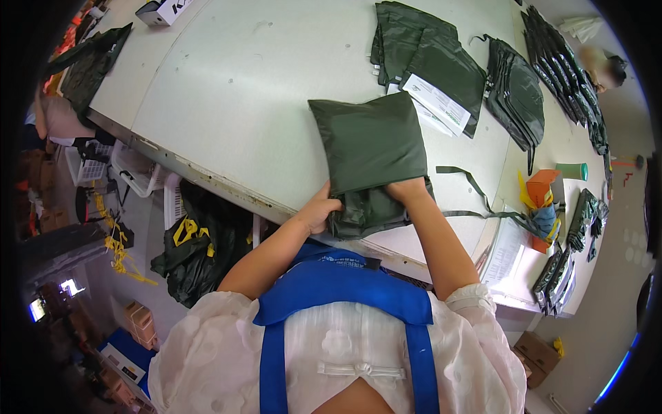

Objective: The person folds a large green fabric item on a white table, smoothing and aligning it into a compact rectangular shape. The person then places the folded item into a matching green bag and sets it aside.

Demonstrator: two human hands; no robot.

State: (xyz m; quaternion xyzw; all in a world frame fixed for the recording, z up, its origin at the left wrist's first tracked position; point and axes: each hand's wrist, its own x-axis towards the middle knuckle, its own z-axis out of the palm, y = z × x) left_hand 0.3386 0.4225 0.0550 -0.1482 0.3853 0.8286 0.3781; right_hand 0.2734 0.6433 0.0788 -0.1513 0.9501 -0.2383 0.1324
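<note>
Left hand (321,208) is gripping the near left corner of a square green pouch (372,141), thumb lying on top, other fingers mostly hidden, with only a narrow opening showing; the right hand (408,190) is reaching under the pouch's near right edge, its fingers out of sight, so how far open it is or what it is holding cannot be told. Directly in front of the person, the pouch is lying over the near edge of the counter (227,103). Judging by its shape, the work is standing part-way: the far part is already forming a neat, slightly puffed square, while bunched green fabric (367,215) is showing at the near end, seemingly the portion left to settle. Farther off to the right, a stack of flat green pieces (441,52) is lying under white printed sheets (436,103); whether those are finished or waiting is staying unclear.
</note>
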